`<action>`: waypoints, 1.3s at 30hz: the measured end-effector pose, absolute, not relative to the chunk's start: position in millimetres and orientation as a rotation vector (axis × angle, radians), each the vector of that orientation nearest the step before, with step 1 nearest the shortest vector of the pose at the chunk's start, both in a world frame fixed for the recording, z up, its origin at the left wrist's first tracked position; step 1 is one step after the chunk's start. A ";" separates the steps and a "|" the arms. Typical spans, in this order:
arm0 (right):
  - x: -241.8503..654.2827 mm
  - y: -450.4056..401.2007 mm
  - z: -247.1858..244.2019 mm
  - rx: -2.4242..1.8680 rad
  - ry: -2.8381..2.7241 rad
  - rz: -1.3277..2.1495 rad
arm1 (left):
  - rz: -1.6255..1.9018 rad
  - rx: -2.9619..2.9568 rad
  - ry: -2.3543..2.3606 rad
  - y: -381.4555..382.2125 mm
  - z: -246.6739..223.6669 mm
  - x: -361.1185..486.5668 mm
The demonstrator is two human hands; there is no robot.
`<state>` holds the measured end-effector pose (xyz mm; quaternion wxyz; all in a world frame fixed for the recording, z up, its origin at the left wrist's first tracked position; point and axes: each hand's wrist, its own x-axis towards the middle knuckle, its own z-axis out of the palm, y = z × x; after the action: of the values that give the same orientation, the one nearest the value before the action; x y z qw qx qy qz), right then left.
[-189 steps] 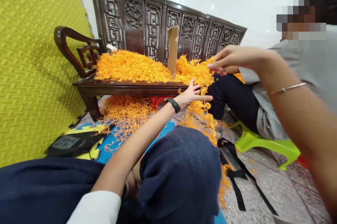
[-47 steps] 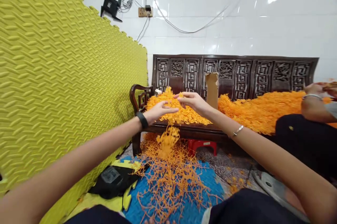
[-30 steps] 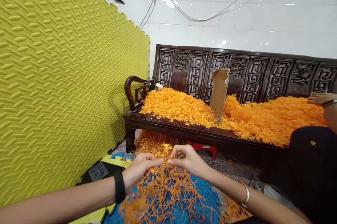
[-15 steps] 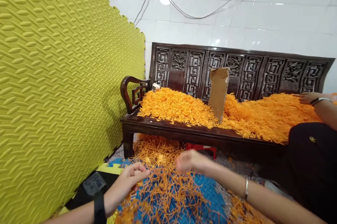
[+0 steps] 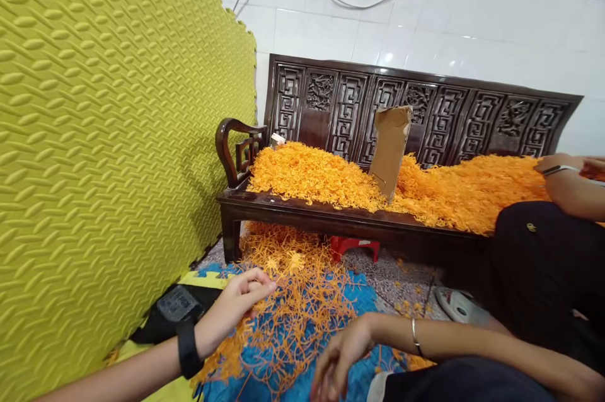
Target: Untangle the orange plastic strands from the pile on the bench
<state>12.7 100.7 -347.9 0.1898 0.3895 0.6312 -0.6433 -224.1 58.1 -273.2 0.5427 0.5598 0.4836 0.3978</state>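
Picking among the orange strands (image 5: 309, 304) seemed in hand, the left hand (image 5: 236, 302) half-curled, the right hand (image 5: 347, 346) loosely bent nearer, any pinch I could not tell, gentle untangling probably needed next.

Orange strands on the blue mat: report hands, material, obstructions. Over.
Left hand curled, grip unclear; right hand low, fingers hanging loose. Orange strands tangled across blue mat. Red stool near the strands' far end, away from both hands.

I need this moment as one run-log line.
left hand: loosely curled near orange strands; right hand: hanging over blue mat; cardboard: standing between orange heaps on bench
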 end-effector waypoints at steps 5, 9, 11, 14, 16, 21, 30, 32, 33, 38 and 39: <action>31.3 111.4 -357.8 1.199 1.836 -1.810 | 0.898 1.375 1.121 53.0 -267.0 -214.7; 26.1 126.7 -322.4 1.437 2.168 -2.117 | 0.932 1.429 1.072 51.3 -263.3 -211.8; 18.9 125.9 -289.0 1.424 2.267 -2.362 | 0.933 1.478 1.080 50.6 -261.3 -211.0; 11.3 116.5 -240.5 1.201 2.305 -2.533 | 0.895 1.548 1.136 48.7 -258.0 -208.1; 10.6 109.1 -221.5 1.144 2.415 -2.353 | 0.861 1.569 1.169 47.0 -255.8 -205.7; 16.8 102.2 -218.3 1.273 2.645 -1.850 | 0.768 1.650 1.153 44.0 -251.4 -205.0; 3.7 107.3 -227.7 1.822 2.744 -2.046 | 0.818 1.842 1.116 46.6 -240.9 -205.1; 10.8 116.1 -229.6 2.016 2.716 -2.150 | 0.811 1.860 1.133 45.7 -242.2 -208.0; 16.0 120.6 -230.7 2.121 2.711 -2.192 | 0.798 1.867 1.144 45.2 -244.0 -210.1; 27.4 119.5 -234.3 1.643 2.688 -2.348 | 0.707 1.886 1.188 44.3 -257.8 -214.6; 24.1 114.5 -234.2 1.409 2.664 -2.289 | 0.676 1.891 1.173 44.3 -259.8 -213.2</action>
<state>24.1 114.5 -234.2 -0.3159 0.3534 0.6678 -0.5739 -213.2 44.3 -259.8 0.3968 0.7465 0.4628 0.2667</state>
